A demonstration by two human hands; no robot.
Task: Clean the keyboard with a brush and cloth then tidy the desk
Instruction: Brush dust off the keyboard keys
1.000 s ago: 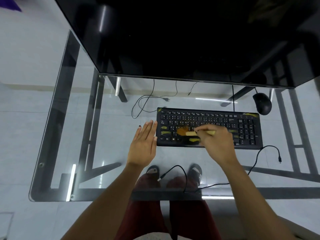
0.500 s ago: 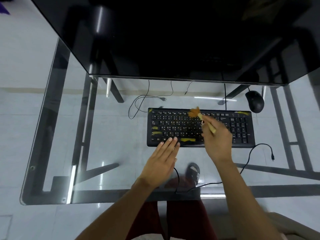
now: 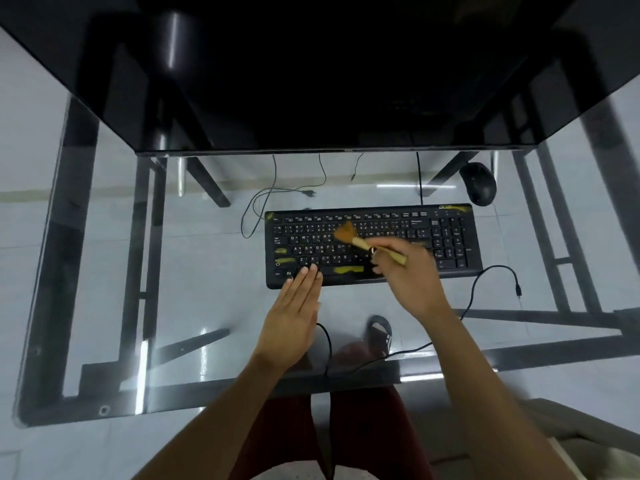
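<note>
Right fingers (image 3: 381, 268) pinch brush (image 3: 360, 240) over keyboard (image 3: 450, 244); left fingers (image 3: 304, 277) straight, together; logo unreadable.

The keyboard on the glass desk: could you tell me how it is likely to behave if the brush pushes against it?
The keyboard is flat and wide, so it probably won't tip. It lies on smooth glass, so it may slide; the left hand resting its fingertips on the near edge likely steadies it. The brush has soft bristles, so its push is probably slight.
</note>
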